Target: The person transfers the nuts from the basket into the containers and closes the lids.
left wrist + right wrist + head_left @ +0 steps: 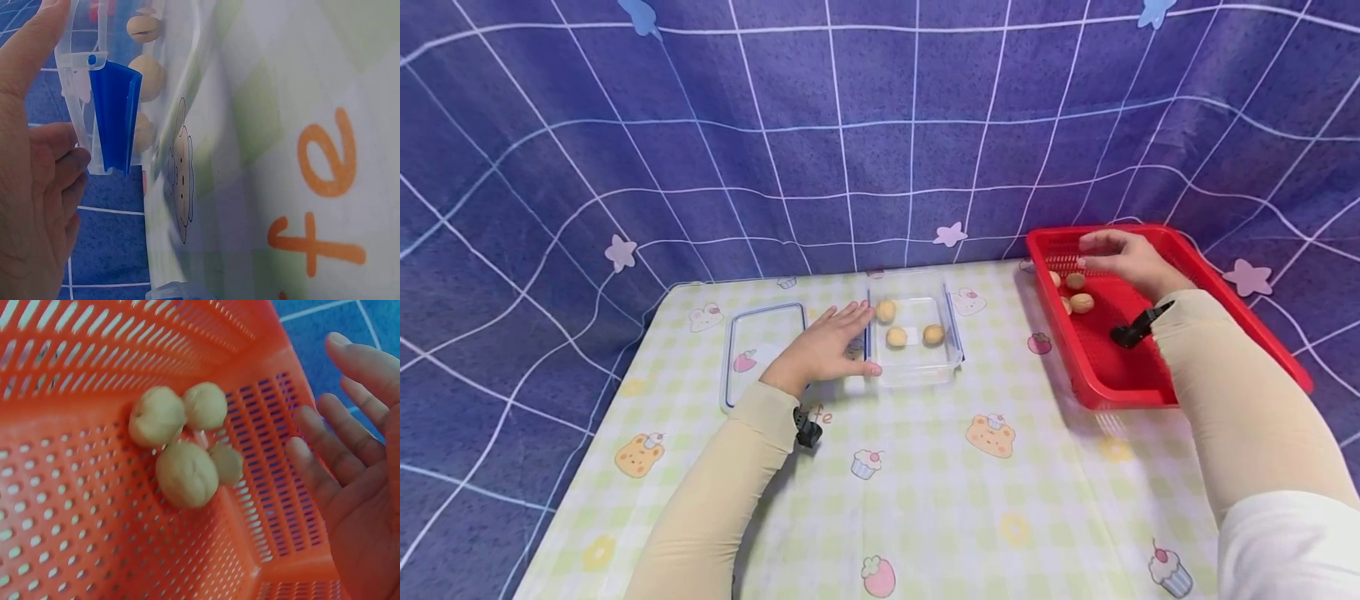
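My left hand point(831, 346) rests against the left side of a clear plastic box point(917, 372), thumb and fingers spread along its rim. Three walnuts point(897, 336) lie inside that box. The left wrist view shows a blue clip flap point(115, 115) hanging from the box's side beside the hand point(31, 156). Over the red basket point(1112, 398), my right hand point(1131, 262) hovers with nothing in its loosely bent fingers. Several walnuts point(187, 475) are clustered in one corner of the basket, apart from the right hand point(362, 462) in the right wrist view.
To the left of the box, a clear lid with a blue seal point(763, 308) lies flat on the checked tablecloth point(940, 500). A blue grid-patterned curtain point(880, 150) hangs behind the table. The basket stands at the table's right side, near the curtain.
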The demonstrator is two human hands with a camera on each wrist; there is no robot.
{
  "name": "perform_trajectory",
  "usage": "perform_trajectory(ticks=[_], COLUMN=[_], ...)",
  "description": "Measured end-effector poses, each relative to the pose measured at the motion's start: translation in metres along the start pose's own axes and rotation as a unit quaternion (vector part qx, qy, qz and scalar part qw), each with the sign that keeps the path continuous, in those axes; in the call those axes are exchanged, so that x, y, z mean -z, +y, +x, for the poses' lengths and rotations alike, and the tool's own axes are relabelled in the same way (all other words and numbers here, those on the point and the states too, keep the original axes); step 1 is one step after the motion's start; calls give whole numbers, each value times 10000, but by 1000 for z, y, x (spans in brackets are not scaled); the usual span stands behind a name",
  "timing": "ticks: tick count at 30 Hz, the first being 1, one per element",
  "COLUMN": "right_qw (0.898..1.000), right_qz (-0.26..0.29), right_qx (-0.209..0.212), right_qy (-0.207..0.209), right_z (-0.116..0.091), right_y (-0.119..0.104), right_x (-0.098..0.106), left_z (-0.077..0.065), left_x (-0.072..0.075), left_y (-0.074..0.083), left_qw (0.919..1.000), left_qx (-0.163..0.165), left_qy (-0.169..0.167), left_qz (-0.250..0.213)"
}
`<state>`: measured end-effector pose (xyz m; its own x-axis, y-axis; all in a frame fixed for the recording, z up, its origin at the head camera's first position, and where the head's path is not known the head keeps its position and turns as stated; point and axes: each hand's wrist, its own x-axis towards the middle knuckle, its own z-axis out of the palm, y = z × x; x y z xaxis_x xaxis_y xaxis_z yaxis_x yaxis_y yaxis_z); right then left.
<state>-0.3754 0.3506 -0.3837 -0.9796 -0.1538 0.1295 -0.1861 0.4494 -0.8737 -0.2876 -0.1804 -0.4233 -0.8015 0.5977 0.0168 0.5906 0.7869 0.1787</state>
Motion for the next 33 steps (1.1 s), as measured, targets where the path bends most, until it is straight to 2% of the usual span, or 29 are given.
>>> perform_trajectory(ticks=[9,19,30,33], right_qw=[9972,9943,9841,9835], right_qz=[-465,-496,-1076,-1035], right_qx=[-424,-511,-599,-693], right_qy=[-405,-788,-1278,-1314], right_z=[-9,-6,-5,-6], right_y=[18,31,41,45], right_x=[2,-1,0,-1], left_z=[0,-2,-2,-3], left_x=[-2,-2,-3,-2], left_y=[0,0,-1,1], left_qw=[10000,9999,10000,9999], left_qx=[-39,6,37,48], left_qy=[85,72,71,38], left_qz=[-13,-77,-53,-106])
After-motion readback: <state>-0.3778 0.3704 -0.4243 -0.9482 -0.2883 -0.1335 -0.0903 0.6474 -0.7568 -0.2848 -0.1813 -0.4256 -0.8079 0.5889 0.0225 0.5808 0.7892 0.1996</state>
